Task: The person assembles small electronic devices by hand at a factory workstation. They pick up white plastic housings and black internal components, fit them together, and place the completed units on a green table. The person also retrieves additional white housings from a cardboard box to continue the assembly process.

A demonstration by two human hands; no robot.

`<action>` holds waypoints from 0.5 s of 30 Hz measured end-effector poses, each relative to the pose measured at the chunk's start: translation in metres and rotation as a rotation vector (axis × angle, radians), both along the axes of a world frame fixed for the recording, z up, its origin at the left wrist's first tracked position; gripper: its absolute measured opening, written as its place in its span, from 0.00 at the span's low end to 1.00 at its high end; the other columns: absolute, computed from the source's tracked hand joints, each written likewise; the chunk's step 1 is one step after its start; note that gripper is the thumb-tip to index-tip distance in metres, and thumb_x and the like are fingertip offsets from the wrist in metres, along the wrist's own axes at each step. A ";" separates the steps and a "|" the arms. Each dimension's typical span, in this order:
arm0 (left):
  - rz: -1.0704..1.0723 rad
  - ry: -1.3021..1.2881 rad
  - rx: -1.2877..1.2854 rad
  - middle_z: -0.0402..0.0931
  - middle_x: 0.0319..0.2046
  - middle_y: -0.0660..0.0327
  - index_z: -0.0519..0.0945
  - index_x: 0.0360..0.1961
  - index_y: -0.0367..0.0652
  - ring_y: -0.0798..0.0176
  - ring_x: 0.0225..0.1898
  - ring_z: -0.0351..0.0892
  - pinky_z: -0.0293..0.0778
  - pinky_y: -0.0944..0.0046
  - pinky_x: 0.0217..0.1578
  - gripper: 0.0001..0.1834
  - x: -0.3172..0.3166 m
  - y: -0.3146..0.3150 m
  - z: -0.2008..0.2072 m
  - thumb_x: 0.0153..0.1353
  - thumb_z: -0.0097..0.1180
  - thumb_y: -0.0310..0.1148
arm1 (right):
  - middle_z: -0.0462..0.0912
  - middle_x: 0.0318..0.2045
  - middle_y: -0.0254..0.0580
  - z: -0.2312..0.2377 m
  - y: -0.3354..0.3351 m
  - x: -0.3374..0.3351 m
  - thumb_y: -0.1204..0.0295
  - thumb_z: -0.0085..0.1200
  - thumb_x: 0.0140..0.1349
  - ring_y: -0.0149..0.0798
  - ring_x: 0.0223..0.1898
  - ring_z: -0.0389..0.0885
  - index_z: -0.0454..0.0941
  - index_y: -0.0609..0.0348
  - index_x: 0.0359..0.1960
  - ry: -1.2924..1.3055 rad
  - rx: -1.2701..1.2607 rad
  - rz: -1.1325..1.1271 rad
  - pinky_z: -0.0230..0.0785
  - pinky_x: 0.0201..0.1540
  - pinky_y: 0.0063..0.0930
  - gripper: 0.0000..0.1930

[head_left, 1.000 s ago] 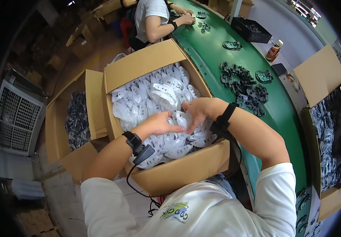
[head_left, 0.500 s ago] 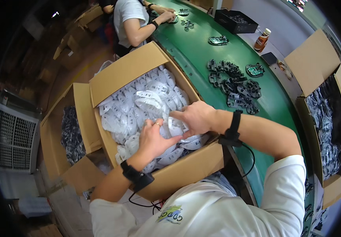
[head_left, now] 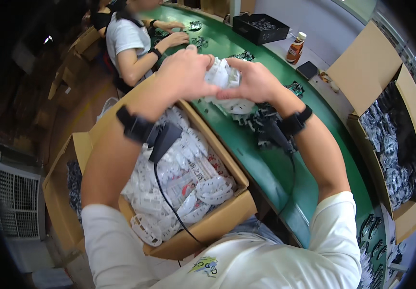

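Observation:
A clump of white plastic shells (head_left: pixel 223 76) hangs over the green work surface, gripped from both sides. My left hand (head_left: pixel 188 72) is closed on its left side, and my right hand (head_left: pixel 255 79) holds its right side with thumb and fingers. Below and to the left, a cardboard box (head_left: pixel 229 216) contains many similar white shells (head_left: pixel 214 190) and a printed sheet of paper (head_left: pixel 188 178). Black plastic parts (head_left: pixel 261 127) lie piled on the green surface (head_left: pixel 251 156), just under and beyond my right hand, partly hidden by it.
A co-worker (head_left: pixel 128 48) handles small parts at the far left end. A black tray (head_left: pixel 261 29), a brown bottle (head_left: pixel 295 48) and a dark phone-like slab (head_left: pixel 308 70) line the far edge. Another carton (head_left: pixel 369 139) with bagged parts stands at right; a smaller carton (head_left: pixel 56 192) at left.
Both hands have risen out of the box and moved away from me over the green surface, carrying white shells. The printed paper in the box now shows. The view has shifted.

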State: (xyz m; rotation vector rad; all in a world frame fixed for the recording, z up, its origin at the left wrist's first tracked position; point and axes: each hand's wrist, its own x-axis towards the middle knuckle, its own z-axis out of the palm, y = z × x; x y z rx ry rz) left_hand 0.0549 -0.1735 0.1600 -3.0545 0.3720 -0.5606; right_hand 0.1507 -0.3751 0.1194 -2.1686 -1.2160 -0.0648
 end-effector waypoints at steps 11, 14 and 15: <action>-0.112 0.432 0.154 0.83 0.41 0.39 0.81 0.52 0.39 0.38 0.47 0.82 0.74 0.45 0.53 0.28 0.207 0.049 -0.040 0.66 0.46 0.52 | 0.87 0.45 0.59 -0.085 0.067 0.141 0.42 0.74 0.43 0.49 0.45 0.89 0.82 0.74 0.51 0.818 0.101 -0.257 0.81 0.47 0.38 0.45; -0.155 0.241 0.000 0.83 0.43 0.40 0.82 0.52 0.41 0.40 0.49 0.82 0.74 0.45 0.53 0.27 0.236 0.079 -0.087 0.67 0.46 0.52 | 0.84 0.49 0.67 -0.095 0.084 0.140 0.43 0.68 0.51 0.53 0.48 0.87 0.76 0.79 0.57 0.745 0.226 -0.418 0.81 0.45 0.42 0.46; -0.066 0.256 0.076 0.83 0.45 0.41 0.82 0.54 0.43 0.41 0.51 0.82 0.70 0.42 0.58 0.30 0.235 0.074 -0.088 0.67 0.45 0.56 | 0.82 0.51 0.66 -0.094 0.082 0.140 0.44 0.67 0.54 0.52 0.48 0.86 0.73 0.78 0.59 0.823 0.299 -0.422 0.81 0.42 0.43 0.45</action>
